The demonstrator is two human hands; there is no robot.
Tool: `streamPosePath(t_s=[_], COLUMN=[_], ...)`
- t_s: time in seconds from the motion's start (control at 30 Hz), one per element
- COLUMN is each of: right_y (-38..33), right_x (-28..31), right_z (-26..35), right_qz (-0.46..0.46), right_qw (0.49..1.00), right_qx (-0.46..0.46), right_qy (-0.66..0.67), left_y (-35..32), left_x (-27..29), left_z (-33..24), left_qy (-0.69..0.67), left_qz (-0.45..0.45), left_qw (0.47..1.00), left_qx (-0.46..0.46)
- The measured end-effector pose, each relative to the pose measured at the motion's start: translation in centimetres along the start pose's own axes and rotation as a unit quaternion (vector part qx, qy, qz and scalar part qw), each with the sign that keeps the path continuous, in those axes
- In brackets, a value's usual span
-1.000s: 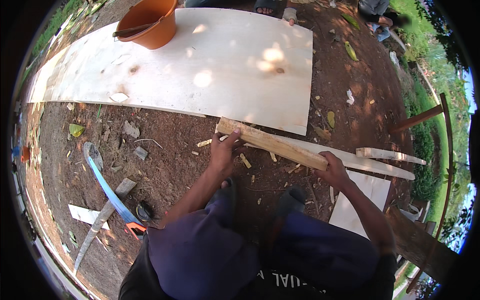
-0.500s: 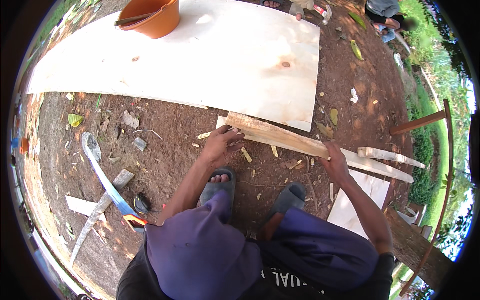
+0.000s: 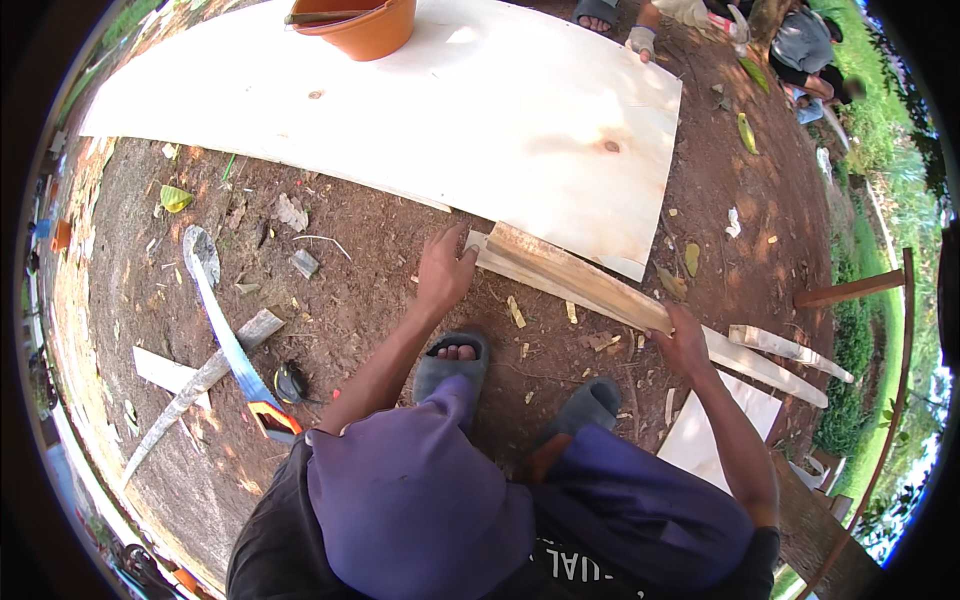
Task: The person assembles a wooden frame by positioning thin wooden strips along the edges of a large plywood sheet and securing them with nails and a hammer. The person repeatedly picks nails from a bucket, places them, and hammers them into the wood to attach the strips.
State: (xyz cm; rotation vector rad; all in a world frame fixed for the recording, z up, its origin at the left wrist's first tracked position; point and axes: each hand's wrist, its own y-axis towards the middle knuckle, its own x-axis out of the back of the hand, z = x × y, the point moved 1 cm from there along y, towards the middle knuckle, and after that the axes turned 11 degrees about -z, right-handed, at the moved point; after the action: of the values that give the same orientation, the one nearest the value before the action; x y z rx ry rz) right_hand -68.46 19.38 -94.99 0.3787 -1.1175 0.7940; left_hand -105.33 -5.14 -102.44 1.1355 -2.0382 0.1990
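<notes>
A rough-edged wooden board (image 3: 585, 277) lies along a longer, paler wooden strip (image 3: 768, 373), which reaches out past it on the right. My left hand (image 3: 446, 268) is at the left end of the pair, thumb and fingers closed on the tip of the pale strip. Around the right end of the rough-edged board my right hand (image 3: 684, 343) is closed, its fingertips partly hidden. Just beyond both pieces is the corner of a large plywood sheet (image 3: 420, 130).
An orange bucket (image 3: 370, 32) stands on the plywood. To the left lie a handsaw (image 3: 235, 345), a branch (image 3: 200, 385) and a black tape measure (image 3: 290, 382). A short wood offcut (image 3: 785, 345) is at right. Another person's gloved hand (image 3: 641, 43) touches the sheet's far edge.
My left hand, loosely open beside the boards before, has closed on the pale strip's end. The boards' right end has swung slightly nearer to me. The whole view has shifted a little.
</notes>
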Motion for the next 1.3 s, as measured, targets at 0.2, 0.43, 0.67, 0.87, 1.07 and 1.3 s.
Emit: streamPosePath(t_s=[0.2,0.43,0.67,0.87,1.07,1.3], right_y=[0.3,-0.3,1.0,2.0,2.3,3.4], right_x=[1.2,-0.4,-1.3,-2.1,-3.2,-3.6], right_z=[0.6,-0.4,0.8,0.3,-2.0,-0.9], right_qz=[-0.016,-0.031,-0.020,-0.061,-0.025,0.044], right_qw=[1.000,0.999,0.998,0.988,0.926,0.860], right_qx=[0.009,0.020,-0.032,-0.104,-0.259,-0.336], right_qy=[-0.011,0.013,0.056,0.096,0.275,0.381], left_y=[-2.5,-1.3,-0.3,0.2,0.1,1.0], left_x=[0.4,2.1,-0.9,-0.9,-0.6,0.2], left_z=[-2.5,-1.6,-1.5,-1.8,-2.5,-1.8], left_qy=[-0.046,-0.109,-0.119,-0.125,-0.147,-0.149], left_qz=[0.053,0.087,0.034,0.036,0.026,0.051], left_qw=[0.994,0.960,0.983,0.976,0.974,0.954], left_qx=[0.081,0.243,0.134,0.174,0.173,0.257])
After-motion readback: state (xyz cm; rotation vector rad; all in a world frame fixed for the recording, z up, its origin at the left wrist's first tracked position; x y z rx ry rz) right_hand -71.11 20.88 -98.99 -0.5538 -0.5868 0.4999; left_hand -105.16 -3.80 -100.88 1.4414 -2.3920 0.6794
